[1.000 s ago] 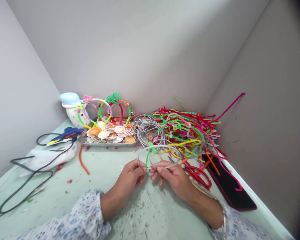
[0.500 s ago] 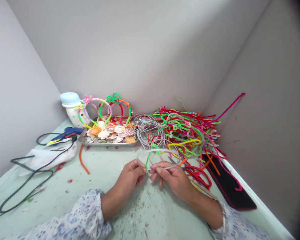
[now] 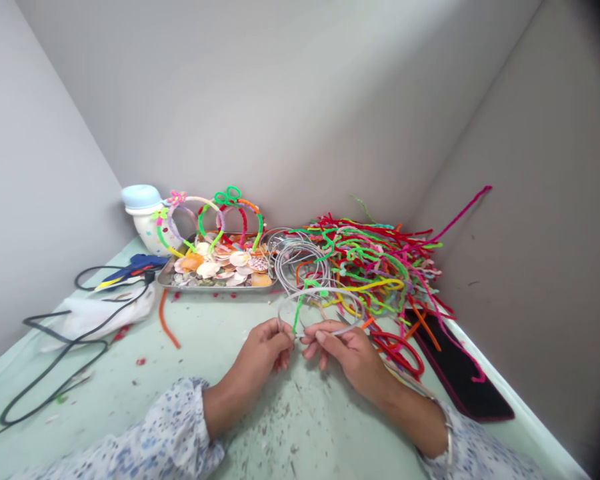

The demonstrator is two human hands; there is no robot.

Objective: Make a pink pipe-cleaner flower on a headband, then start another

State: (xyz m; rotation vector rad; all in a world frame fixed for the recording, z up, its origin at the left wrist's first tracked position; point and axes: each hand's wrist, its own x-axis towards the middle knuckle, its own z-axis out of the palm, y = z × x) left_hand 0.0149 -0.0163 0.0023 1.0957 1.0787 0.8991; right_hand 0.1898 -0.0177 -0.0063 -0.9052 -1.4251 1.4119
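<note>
My left hand (image 3: pixel 265 350) and my right hand (image 3: pixel 347 353) meet over the pale green table (image 3: pixel 220 393), fingers pinched together. Between them they hold a thin grey headband (image 3: pixel 325 293) that arches away from me. A bright green pipe cleaner (image 3: pixel 297 313) rises from the pinch point and bends over the band. My left fingers grip the band's end and the green stem; my right fingers grip the band beside them.
A heap of coloured pipe cleaners (image 3: pixel 380 260) fills the back right corner beside bare grey headbands (image 3: pixel 300 260). A metal tray (image 3: pixel 165 280) holds shells and decorated headbands (image 3: pixel 220 213). A glue gun (image 3: pixel 130 267), black cable (image 3: pixel 55 353), white jar (image 3: pixel 145 217) and black phone (image 3: pixel 460 373) lie around.
The headband has tilted slightly, its arch dipping and rising again, and the green pipe cleaner's bent tip has shifted a little right. Both hands stay in place.
</note>
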